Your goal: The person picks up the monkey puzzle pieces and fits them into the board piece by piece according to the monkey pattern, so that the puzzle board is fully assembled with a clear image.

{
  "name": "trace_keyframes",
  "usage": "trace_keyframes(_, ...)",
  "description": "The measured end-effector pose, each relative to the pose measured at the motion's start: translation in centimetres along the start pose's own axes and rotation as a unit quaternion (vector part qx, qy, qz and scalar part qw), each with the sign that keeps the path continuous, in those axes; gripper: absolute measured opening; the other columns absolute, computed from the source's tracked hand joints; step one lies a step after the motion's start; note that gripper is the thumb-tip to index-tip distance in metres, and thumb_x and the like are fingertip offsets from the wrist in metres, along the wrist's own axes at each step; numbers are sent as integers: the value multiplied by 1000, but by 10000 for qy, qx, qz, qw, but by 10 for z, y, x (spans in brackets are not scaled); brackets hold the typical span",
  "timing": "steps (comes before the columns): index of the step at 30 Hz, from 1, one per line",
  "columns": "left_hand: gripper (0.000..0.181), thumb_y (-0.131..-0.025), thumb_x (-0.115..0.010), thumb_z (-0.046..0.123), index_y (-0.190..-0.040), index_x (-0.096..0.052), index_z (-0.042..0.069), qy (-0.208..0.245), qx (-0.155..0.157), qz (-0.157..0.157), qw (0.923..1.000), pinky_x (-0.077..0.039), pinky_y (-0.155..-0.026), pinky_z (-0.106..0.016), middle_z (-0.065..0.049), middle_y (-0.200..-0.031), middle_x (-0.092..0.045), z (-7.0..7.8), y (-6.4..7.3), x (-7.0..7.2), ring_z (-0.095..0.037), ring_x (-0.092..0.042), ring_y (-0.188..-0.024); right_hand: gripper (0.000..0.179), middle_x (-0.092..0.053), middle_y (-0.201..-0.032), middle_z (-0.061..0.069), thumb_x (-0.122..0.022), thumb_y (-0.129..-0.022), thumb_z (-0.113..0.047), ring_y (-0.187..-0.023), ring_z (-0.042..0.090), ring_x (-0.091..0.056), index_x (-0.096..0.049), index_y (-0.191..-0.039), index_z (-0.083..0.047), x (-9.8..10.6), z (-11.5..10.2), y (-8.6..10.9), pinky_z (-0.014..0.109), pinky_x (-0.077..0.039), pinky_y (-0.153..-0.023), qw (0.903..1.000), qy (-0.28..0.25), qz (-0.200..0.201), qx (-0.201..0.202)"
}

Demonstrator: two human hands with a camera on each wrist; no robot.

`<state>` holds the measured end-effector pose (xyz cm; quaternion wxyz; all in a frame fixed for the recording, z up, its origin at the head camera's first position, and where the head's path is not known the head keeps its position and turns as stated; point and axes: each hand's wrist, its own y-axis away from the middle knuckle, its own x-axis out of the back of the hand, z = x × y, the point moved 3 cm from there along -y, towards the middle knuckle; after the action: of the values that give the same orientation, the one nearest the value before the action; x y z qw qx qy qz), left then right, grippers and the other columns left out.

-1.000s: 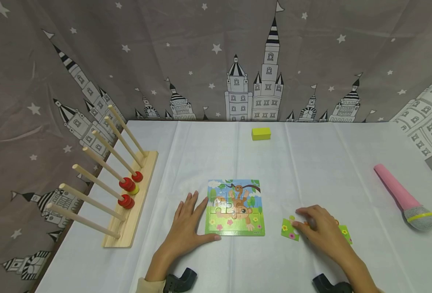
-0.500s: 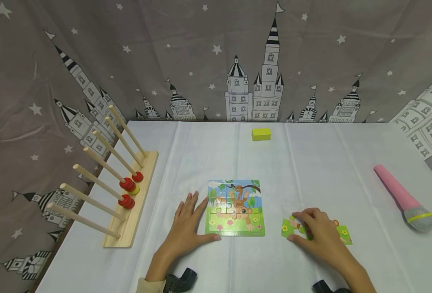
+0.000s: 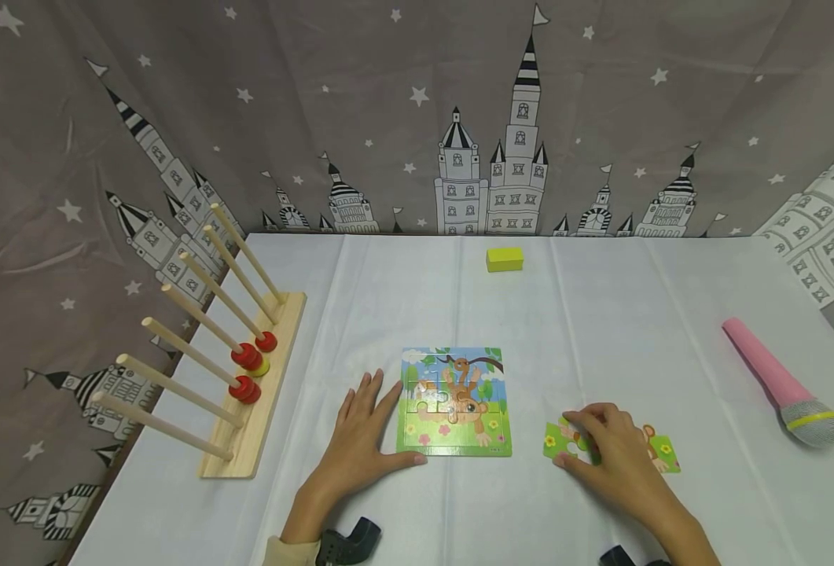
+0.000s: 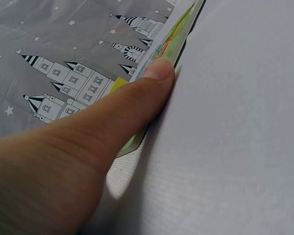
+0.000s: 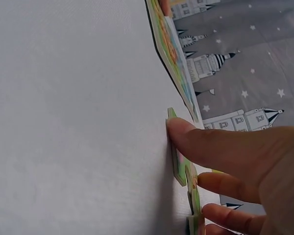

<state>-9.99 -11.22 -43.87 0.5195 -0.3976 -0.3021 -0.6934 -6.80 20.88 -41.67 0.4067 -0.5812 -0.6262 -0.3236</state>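
Note:
A square jigsaw puzzle of a monkey (image 3: 453, 402) lies flat on the table. My left hand (image 3: 363, 436) is spread beside it, index fingertip at its left side and thumb (image 4: 159, 71) at its lower left corner. Off to the right, my right hand (image 3: 618, 456) holds a green puzzle piece (image 3: 556, 442) between thumb and index finger, close over the table. Another puzzle piece with a yellow flower (image 3: 664, 453) shows at the far side of that hand. In the right wrist view, my thumb (image 5: 183, 132) is on one green piece (image 5: 181, 164); the palm covers part of the pieces.
A wooden peg stand (image 3: 275, 377) with red and yellow rings is at the left. A yellow block (image 3: 505, 259) sits near the back edge. A pink toy microphone (image 3: 777, 377) lies at the right. Behind the white table hangs a grey castle-print cloth (image 3: 388, 118).
My right hand has shifted slightly left and down, its thumb and index finger spreading around the green piece. The left hand and the puzzle have stayed put.

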Motion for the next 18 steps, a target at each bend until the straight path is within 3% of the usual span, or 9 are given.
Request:
trace_keyframes(10, 103, -60, -70, 63, -143, -30, 16, -2, -30, -13, 10000, -6, -114, -50, -13, -152, -14, 0, 0, 0, -30, -5, -142, 56, -53, -110, 17, -82, -61, -28, -100, 31, -44, -61, -109, -8, -1, -1, -2, 39, -34, -74, 9990, -438, 12, -103)
trace_keyframes(18, 103, -60, -70, 63, -143, -30, 16, -28, -57, 6, 10000, -6, -114, -50, -13, -152, -14, -1, 0, 0, -30, -5, -142, 57, -60, -104, 12, -82, -61, -18, -92, 23, -49, -52, -107, -6, -2, -4, -3, 43, -28, -86, 9970, -758, -20, -180)
